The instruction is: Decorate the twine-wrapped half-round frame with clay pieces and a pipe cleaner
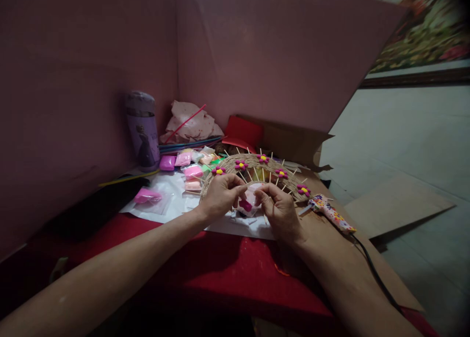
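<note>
My left hand [222, 196] is closed in a pinch, thumb against forefinger. Facing it, my right hand [279, 209] also has thumb and fingertips together. What is pinched in either one is too small to make out. Just below and between the fingertips is a clear plastic bag [253, 197] with a lump of magenta clay [245, 205]. Behind both hands stands a curved twine-woven piece [250, 160] with thin sticks poking out along its edges. Magenta clay flowers with yellow centres, such as this flower [263, 158], sit on the woven band. My hands hide its lower part.
Several bagged clay packs [183, 158] lie at the back left, near a purple tumbler [142, 131]. Another pink clay bag [148, 195] rests on white paper [171, 183]. A flower-patterned glue gun [332, 213] with a black cord lies right, on cardboard [385, 273]. Pink panels stand behind.
</note>
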`<state>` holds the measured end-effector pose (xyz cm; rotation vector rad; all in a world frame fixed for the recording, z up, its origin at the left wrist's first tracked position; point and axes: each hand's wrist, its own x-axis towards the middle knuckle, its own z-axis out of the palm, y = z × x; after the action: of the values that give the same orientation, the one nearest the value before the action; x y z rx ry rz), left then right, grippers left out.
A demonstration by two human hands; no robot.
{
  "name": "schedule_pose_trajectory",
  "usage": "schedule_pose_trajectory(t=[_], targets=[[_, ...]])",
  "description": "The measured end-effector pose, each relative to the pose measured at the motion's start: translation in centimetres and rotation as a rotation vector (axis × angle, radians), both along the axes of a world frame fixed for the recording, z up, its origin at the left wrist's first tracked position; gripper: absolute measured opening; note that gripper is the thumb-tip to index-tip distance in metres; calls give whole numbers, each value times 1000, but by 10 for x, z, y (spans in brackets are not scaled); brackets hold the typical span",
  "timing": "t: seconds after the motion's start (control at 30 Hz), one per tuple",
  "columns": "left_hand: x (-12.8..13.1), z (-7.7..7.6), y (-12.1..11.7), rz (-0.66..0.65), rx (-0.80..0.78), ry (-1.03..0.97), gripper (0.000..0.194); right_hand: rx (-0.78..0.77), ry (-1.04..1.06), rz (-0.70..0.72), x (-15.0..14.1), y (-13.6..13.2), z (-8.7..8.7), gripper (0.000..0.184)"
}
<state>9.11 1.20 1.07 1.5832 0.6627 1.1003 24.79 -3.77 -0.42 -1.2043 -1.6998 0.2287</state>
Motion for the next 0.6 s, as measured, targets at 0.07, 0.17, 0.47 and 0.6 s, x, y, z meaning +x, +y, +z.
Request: schedule_pose_trajectory(t=[0.07, 0.17, 0.47, 0.6], targets=[[0, 0, -1, 3, -8, -2, 12, 19, -8, -5, -1, 0, 0, 24], [1, 0, -1, 10, -24, -3, 11, 26, -8, -5, -1, -1, 0, 22], [1, 0, 0, -3, -48, 14, 9, 19, 16, -10, -2, -1, 0, 18], [1, 2, -1, -37, -50, 76, 7, 4, 32, 13, 0, 0, -3, 15]])
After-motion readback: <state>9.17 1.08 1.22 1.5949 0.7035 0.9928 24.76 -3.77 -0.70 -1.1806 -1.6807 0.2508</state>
